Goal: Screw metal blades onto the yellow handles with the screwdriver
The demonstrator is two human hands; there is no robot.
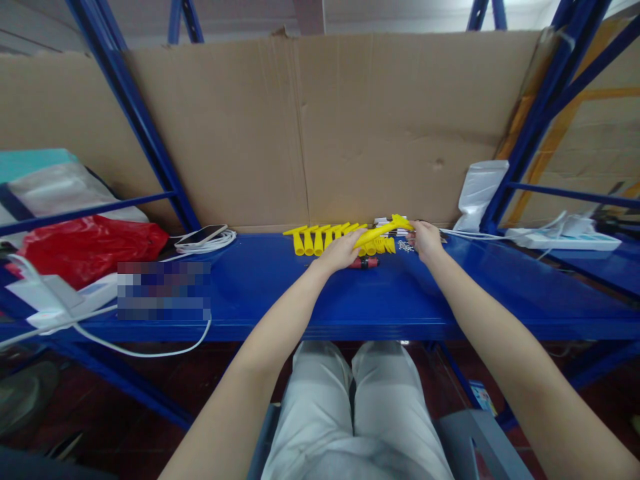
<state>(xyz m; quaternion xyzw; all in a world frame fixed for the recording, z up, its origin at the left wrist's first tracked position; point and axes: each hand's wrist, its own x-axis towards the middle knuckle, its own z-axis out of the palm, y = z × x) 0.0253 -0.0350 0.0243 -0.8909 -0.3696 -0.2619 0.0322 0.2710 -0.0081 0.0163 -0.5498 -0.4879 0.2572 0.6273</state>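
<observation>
Your left hand (343, 251) and right hand (427, 241) grip the yellow part (379, 233): apparent two-handed handling; next move likely needs steady support.

Looks like a workshop or assembly station. Shown by blue metal racking (145, 127) around a blue counter (260, 287), cardboard (380, 113) along the far side, and power strips (565, 240) at left and right. Marked by lined-up yellow parts (319, 241), tiny silvery pieces (406, 246) and a red-handled tool (369, 263).
</observation>
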